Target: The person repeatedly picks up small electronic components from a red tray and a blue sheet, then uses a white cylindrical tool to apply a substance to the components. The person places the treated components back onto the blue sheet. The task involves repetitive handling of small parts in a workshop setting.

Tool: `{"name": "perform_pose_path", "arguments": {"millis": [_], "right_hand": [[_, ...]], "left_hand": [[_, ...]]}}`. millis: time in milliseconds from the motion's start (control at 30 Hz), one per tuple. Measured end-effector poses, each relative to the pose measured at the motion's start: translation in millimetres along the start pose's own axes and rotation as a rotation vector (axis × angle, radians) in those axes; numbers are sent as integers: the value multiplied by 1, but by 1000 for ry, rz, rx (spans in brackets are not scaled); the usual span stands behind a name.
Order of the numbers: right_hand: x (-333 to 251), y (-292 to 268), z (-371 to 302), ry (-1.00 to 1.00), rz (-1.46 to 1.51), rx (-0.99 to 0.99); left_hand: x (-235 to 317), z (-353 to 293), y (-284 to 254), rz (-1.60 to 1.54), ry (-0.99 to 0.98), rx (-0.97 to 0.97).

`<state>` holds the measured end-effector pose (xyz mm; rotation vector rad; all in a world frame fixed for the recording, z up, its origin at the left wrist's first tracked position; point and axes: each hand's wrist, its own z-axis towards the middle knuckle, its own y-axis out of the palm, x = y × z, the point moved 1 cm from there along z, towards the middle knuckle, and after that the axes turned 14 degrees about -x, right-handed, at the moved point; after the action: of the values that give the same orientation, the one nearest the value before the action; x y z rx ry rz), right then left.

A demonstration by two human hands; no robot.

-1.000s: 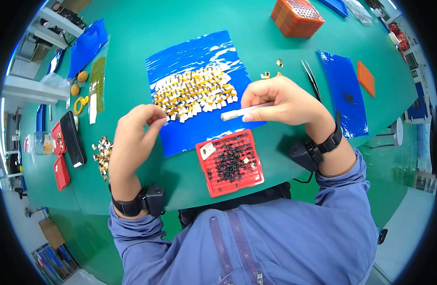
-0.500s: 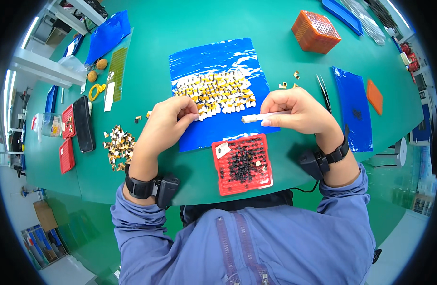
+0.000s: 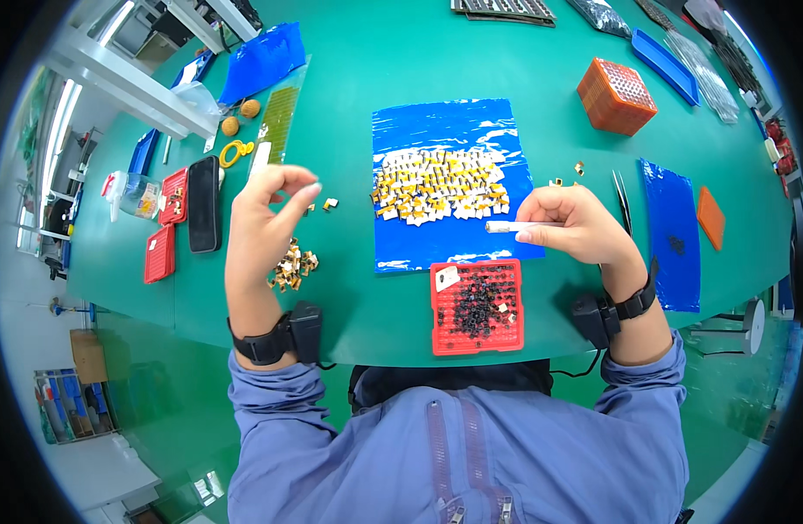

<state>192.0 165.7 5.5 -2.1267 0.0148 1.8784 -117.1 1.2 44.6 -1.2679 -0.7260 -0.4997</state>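
My left hand [image 3: 266, 214] is raised over the left part of the table, beside a loose pile of small gold and white pieces [image 3: 292, 266]. Its thumb and forefinger are slightly apart, with nothing visible between them. In the closed fingers of my right hand [image 3: 569, 223] is a slim white stick-like tool [image 3: 509, 227], its tip pointing left. The tool is above the lower right of a shiny blue sheet [image 3: 419, 249]. Many small white and yellow pieces [image 3: 441, 183] lie in dense rows on that sheet. Nearer me, a red tray [image 3: 439, 336] holds small black parts and a few pale pieces.
To the left lie a black phone [image 3: 205, 205], red trays [image 3: 160, 253] and yellow scissors [image 3: 234, 155]. Tweezers [image 3: 623, 201], another blue sheet [image 3: 672, 227] and an orange plate [image 3: 711, 218] are at the right. An orange tray stack [image 3: 617, 98] stands farther back.
My left hand has left the edge of the piece rows and moved left, its fingers parting. My right hand keeps the white tool near the blue sheet. The whole view has shifted.
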Motion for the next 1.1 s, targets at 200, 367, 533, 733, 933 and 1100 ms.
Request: {"name": "perform_pose_path", "arguments": {"millis": [200, 367, 533, 733, 933, 1100], "right_hand": [[-2, 3, 0, -24, -80, -21], [-4, 4, 0, -42, -90, -18], [-6, 3, 0, -31, -117, -29], [-10, 9, -2, -48, -41, -34], [-19, 16, -4, -106, -48, -130], [-14, 20, -2, -116, 81, -134]], "left_hand": [[-16, -41, -7, 419, -118, -320], [-22, -52, -2, 319, -230, -398], [-23, -51, -1, 376, -147, -259], [12, -46, 9, 180, -112, -230], [56, -30, 42, -222, 113, -503], [60, -4, 78, -487, 290, -440]]}}
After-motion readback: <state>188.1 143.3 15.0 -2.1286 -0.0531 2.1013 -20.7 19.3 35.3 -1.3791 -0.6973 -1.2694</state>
